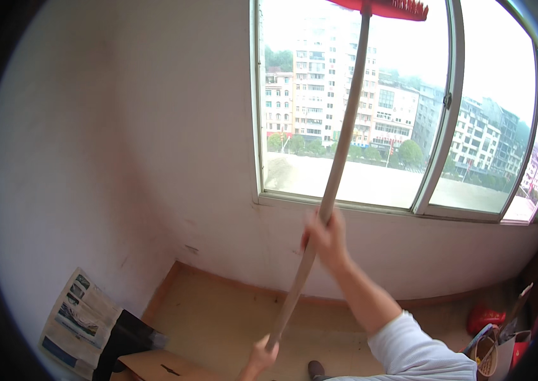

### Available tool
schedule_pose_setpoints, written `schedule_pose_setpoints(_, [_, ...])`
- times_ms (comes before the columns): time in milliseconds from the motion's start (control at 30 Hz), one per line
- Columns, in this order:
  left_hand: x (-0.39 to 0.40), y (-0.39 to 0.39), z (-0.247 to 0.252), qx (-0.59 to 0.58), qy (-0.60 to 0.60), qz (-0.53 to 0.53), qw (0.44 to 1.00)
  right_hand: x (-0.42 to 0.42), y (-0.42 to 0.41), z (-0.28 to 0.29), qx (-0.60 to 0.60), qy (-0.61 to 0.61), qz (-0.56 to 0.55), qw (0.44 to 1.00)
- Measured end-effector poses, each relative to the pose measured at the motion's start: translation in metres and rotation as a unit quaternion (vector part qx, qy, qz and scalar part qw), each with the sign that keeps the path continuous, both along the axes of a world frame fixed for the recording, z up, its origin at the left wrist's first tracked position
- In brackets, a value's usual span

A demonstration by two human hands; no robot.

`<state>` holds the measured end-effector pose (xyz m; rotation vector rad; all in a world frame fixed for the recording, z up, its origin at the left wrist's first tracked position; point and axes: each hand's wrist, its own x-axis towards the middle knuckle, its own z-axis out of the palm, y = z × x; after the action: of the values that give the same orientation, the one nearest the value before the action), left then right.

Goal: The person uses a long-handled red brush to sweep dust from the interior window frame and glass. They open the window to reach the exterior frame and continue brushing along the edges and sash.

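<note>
A long wooden broom handle (345,143) slants up across the view in front of the window. Its red broom head (393,8), with red bristles, reaches the top edge of the picture and is partly cut off there. Around the middle of the handle is my right hand (328,235), slightly blurred. Lower down, my left hand (263,355) grips the handle close to its bottom end. Whether the bristles touch the window or the wall above it cannot be made out.
A sliding window (440,143) fills the upper right. At lower left, a newspaper (76,324) leans by the wall near a cardboard box (169,365). Bags (493,355) and a red object (483,318) stand at right. My shoe (315,369) is on the floor (221,305).
</note>
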<state>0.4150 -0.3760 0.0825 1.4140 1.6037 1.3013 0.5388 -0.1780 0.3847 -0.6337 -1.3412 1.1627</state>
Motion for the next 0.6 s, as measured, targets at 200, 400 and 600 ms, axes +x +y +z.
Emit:
schedule_pose_setpoints(200, [0.013,0.083,0.09,0.045,-0.003,0.048,0.998,-0.009,0.084,0.077,0.043,-0.052,-0.058,0.996])
schedule_pose_setpoints(400, [-0.004,-0.024,-0.084,-0.059,-0.008,0.037,0.998,-0.041,0.012,-0.128,-0.017,-0.172,0.024,0.985])
schedule_pose_setpoints(600, [-0.024,-0.131,-0.1,-0.217,-0.083,0.095,0.968,-0.031,-0.121,-0.218,-0.257,-0.277,0.147,0.914])
